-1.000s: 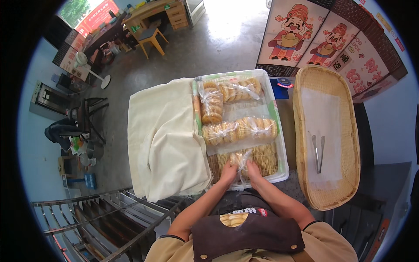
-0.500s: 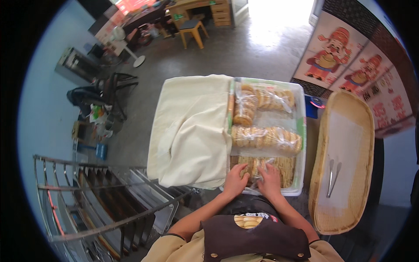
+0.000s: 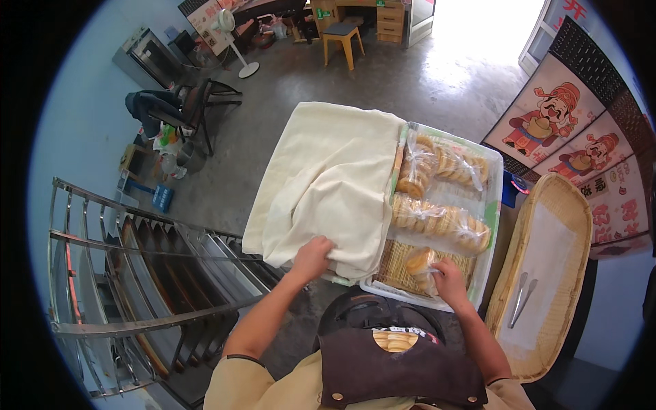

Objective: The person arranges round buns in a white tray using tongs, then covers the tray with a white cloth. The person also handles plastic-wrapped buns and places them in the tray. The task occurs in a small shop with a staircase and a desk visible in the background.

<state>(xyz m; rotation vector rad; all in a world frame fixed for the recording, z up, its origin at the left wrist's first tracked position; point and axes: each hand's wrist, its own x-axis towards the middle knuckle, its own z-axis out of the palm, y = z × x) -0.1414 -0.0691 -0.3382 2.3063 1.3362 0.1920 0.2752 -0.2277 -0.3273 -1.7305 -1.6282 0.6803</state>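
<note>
My right hand [image 3: 450, 279] pinches the gathered plastic of a clear bag [image 3: 421, 264] with round golden pastries inside. This bag rests on a slatted straw mat [image 3: 393, 263] at the near end of a white tray [image 3: 501, 181]. At the near edge of a cream cloth [image 3: 328, 164], my left hand [image 3: 313, 257] has its fingers closed on the fabric. Beyond the right hand, a long bag of pastries [image 3: 441, 222] lies across the tray. Two more bagged rows, one upright pastry row [image 3: 417, 166] and one crosswise row [image 3: 462, 166], lie at the far end.
To the right stands a long woven basket [image 3: 502, 342] lined with white paper, with metal tongs [image 3: 523, 299] in it. A metal rack of trays [image 3: 164, 273] is at the lower left. Farther off are a stool [image 3: 342, 34], a fan [image 3: 239, 48] and a chair [image 3: 198, 109].
My left hand has left the tray and moved left onto the cloth. The right hand has shifted right and now pinches the bag's plastic. The whole view has turned and shifted.
</note>
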